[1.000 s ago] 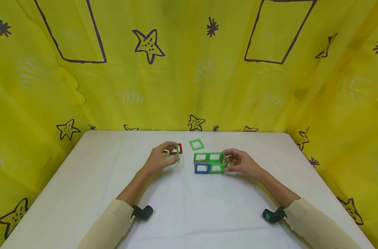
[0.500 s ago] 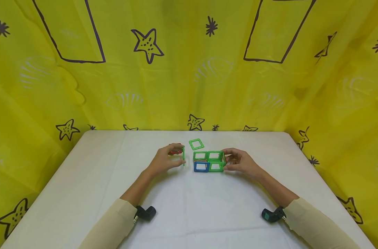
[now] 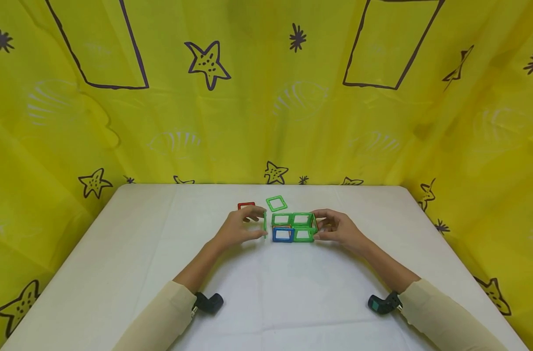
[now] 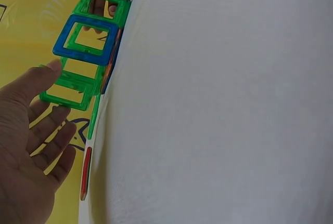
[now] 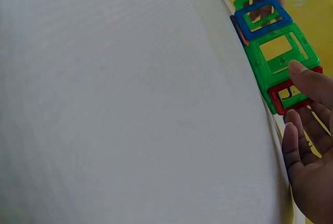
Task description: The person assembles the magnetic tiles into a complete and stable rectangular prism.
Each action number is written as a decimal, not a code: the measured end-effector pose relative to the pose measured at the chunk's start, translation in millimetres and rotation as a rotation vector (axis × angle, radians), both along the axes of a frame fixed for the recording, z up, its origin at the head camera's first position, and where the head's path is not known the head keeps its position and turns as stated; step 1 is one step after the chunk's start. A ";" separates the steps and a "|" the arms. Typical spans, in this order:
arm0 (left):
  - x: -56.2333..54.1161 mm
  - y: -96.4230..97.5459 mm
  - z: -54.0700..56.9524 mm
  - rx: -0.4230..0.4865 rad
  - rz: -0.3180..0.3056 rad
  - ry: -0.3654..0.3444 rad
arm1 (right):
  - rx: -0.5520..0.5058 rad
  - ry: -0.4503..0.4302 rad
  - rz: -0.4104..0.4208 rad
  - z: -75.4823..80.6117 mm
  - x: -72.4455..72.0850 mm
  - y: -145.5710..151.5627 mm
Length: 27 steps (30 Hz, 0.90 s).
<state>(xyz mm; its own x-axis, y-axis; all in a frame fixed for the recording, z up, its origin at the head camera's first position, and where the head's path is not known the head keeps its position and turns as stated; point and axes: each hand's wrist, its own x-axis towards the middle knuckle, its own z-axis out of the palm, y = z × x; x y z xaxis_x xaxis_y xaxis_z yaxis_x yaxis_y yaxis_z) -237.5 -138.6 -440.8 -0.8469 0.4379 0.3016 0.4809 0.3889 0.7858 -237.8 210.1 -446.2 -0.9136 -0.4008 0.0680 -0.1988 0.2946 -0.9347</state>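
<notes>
Thumb and fingertips of my left hand (image 3: 237,230) hold a green square magnetic tile (image 3: 265,224) upright, seen edge-on in the head view. A small gap separates it there from the left end of a low box of magnetic tiles. That box has green tiles (image 5: 264,70) and a blue tile (image 4: 80,56) along its front, and a red tile (image 5: 274,98) closes its right end. My right hand (image 3: 343,230) grips this right end, thumb at the front, fingers behind. Its far fingers are partly hidden by the tiles.
A loose green square tile (image 3: 270,205) lies flat behind the box. Left of it lies a red tile (image 3: 246,204), partly hidden by my left hand. The white table (image 3: 266,292) ends at a yellow patterned curtain (image 3: 244,126).
My left hand has moved right and slightly nearer with the green tile, closing most of the distance to the box. My right hand stays at the box's right end.
</notes>
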 end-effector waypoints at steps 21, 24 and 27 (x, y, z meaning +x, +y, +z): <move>3.4 15.4 -3.8 -0.057 0.024 -0.032 | 0.013 0.006 -0.005 -1.3 1.2 -0.1; 4.3 16.8 -3.4 -0.047 0.023 -0.043 | 0.005 0.007 -0.003 -2.8 1.1 0.1; 4.9 18.0 -3.0 -0.038 0.019 -0.053 | -0.003 0.008 0.001 -4.5 0.5 0.7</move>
